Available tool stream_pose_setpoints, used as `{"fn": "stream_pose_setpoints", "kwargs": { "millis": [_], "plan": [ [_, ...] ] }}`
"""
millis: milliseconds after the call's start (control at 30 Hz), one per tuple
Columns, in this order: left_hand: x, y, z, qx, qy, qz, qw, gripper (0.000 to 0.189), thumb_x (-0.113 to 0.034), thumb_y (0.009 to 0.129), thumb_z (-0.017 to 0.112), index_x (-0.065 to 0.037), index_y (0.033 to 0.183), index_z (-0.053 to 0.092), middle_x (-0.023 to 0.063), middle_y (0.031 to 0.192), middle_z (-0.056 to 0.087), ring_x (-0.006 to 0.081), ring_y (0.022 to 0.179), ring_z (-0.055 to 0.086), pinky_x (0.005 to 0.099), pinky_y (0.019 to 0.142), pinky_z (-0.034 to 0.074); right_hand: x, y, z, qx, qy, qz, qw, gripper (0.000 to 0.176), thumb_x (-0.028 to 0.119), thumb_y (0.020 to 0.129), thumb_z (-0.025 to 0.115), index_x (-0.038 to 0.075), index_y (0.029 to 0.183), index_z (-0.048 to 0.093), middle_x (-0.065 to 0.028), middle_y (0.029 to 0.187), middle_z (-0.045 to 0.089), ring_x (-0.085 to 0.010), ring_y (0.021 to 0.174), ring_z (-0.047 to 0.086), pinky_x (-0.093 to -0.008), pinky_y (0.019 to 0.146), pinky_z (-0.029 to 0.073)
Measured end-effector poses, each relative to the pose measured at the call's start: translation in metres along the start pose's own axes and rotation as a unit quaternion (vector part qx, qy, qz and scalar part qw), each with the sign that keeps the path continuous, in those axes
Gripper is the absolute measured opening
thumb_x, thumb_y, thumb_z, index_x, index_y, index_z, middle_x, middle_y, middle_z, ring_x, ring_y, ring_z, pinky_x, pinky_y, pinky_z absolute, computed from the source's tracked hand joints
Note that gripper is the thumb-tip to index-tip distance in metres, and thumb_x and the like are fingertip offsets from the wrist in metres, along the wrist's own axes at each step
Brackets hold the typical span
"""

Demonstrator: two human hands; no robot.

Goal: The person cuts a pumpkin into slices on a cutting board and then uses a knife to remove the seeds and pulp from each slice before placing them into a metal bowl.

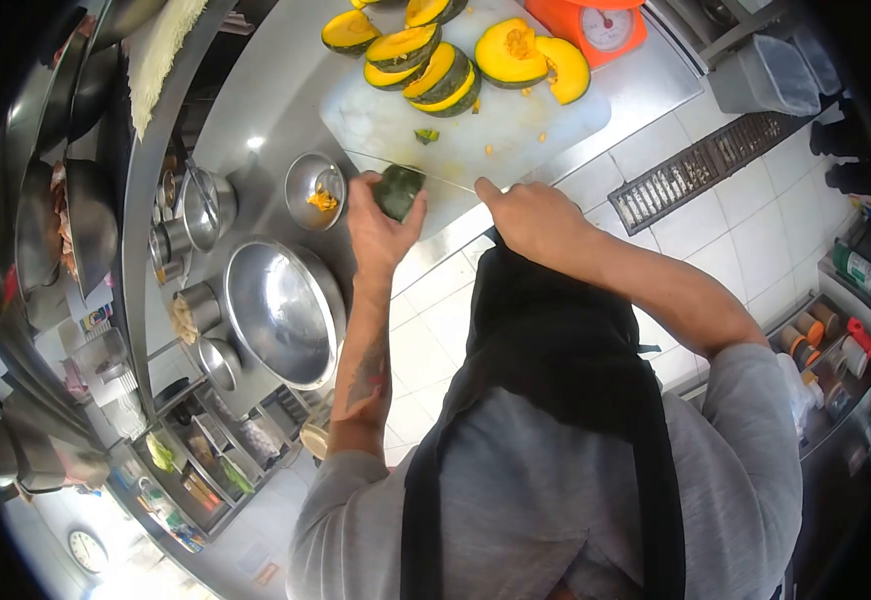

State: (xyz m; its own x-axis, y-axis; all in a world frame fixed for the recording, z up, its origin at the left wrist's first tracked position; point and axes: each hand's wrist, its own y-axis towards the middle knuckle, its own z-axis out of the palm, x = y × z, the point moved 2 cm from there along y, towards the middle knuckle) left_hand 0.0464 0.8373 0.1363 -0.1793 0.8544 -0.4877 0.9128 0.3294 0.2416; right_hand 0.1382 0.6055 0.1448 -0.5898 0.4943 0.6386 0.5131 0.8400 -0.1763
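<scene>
My left hand point(379, 232) grips a dark green piece of pumpkin point(398, 192), skin side up, at the near left of the white cutting board point(565, 125). My right hand point(533, 218) is closed round the handle of a knife point(447, 181), the handle hidden in my fist. Its thin blade points left across the board, just beyond the held piece and overlapping its far edge in this view. A small green pumpkin scrap point(426, 135) lies beyond the blade. Farther back are several cut pumpkin pieces point(402, 45) with yellow flesh, and two seeded slices point(511, 53) on the right.
A small steel bowl point(300, 206) with orange pumpkin scraps point(324, 198) stands left of my left hand. A large steel bowl point(280, 312) sits nearer, beside my left forearm. At the back right is an orange scale point(632, 35). A drain grate point(690, 180) crosses the tiled floor.
</scene>
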Motion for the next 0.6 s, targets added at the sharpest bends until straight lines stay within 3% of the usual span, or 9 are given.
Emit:
{"fn": "stream_pose_setpoints", "kwargs": {
  "millis": [67,333,467,600],
  "plan": [
    [-0.004,-0.004,0.004,0.005,0.002,0.034,0.999,0.061,-0.025,0.081,0.089,0.000,0.122,0.052,0.0231,0.104,0.066,0.0394,0.091,0.070,0.0420,0.082,0.056,0.000,-0.007,-0.005,-0.002,-0.014,0.006,1.000,0.033,0.002,0.090,0.057,-0.002,0.122,0.055,-0.0267,0.080,0.071,-0.0447,0.078,0.072,-0.0530,0.070,0.058],
    [-0.010,-0.007,0.005,0.038,-0.030,-0.104,0.993,0.031,-0.019,0.100,0.063,-0.003,0.124,0.053,0.0263,0.093,0.073,0.0416,0.081,0.075,0.0464,0.072,0.058,-0.001,-0.046,-0.029,-0.014,-0.052,-0.003,0.999,0.029,0.004,0.094,0.056,0.002,0.123,0.054,-0.0249,0.085,0.069,-0.0435,0.078,0.073,-0.0505,0.068,0.059],
    [-0.004,-0.003,0.007,0.034,-0.031,-0.087,0.995,0.031,-0.019,0.100,0.062,-0.002,0.124,0.052,0.0264,0.093,0.072,0.0432,0.082,0.075,0.0477,0.072,0.058,0.000,-0.059,-0.040,0.036,-0.082,0.026,0.996,0.027,0.006,0.095,0.055,0.004,0.122,0.052,-0.0248,0.087,0.068,-0.0432,0.076,0.073,-0.0505,0.068,0.060],
    [-0.002,-0.001,0.008,0.027,-0.014,-0.057,0.998,0.027,-0.022,0.101,0.062,-0.003,0.116,0.050,0.0260,0.085,0.070,0.0482,0.075,0.070,0.0523,0.067,0.056,0.010,-0.058,-0.046,0.026,-0.116,0.019,0.993,0.018,0.007,0.097,0.058,0.001,0.114,0.057,-0.0203,0.082,0.072,-0.0400,0.077,0.074,-0.0480,0.067,0.061]
  ]
}}
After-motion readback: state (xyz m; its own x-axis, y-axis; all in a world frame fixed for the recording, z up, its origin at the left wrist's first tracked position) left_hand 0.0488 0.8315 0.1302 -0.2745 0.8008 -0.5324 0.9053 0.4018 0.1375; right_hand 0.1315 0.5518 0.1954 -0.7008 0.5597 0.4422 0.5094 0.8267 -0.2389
